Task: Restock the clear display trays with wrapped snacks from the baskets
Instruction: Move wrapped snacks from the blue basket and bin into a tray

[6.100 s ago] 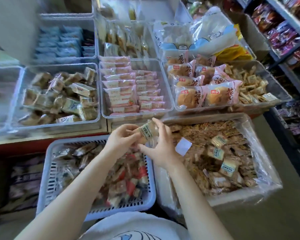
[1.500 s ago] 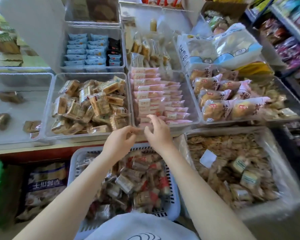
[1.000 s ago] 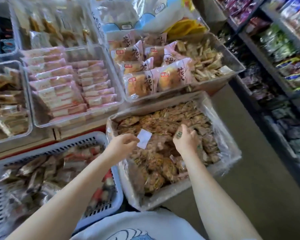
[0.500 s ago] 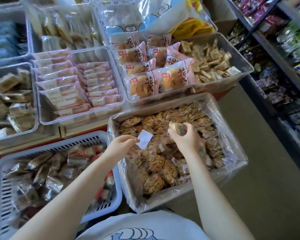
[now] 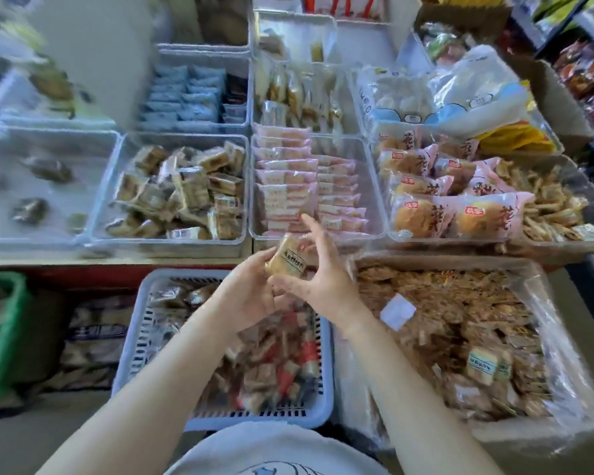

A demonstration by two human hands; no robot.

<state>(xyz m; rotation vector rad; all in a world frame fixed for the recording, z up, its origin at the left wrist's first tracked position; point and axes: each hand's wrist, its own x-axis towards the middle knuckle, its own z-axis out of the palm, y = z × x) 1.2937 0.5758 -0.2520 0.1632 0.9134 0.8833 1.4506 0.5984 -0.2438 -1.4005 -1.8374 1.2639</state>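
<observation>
A small wrapped snack [image 5: 287, 257] with a dark label sits between both hands, above the blue-grey slotted basket [image 5: 323, 371]. My left hand [image 5: 251, 296] cups it from below with curled fingers. My right hand [image 5: 318, 269] pinches it from the right, index finger raised. To the right, a plastic-lined box [image 5: 563, 337] holds many brown wrapped snacks. On the counter beyond stand clear trays: one with tan square snacks [image 5: 182, 197], one with pink wrapped bars [image 5: 295, 180], one nearly bare at the left [image 5: 31, 186].
Pink bun packs [image 5: 453, 197] and loose crackers fill the trays at right. Blue packs [image 5: 186, 97] lie in a rear tray. A green basket [image 5: 0, 337] stands at the left, with bagged goods under the counter. Store shelves run along the right edge.
My right hand lifted a snack out of the lined box and carried it left, where my left hand now joins it over the blue-grey basket. The view swung back left.
</observation>
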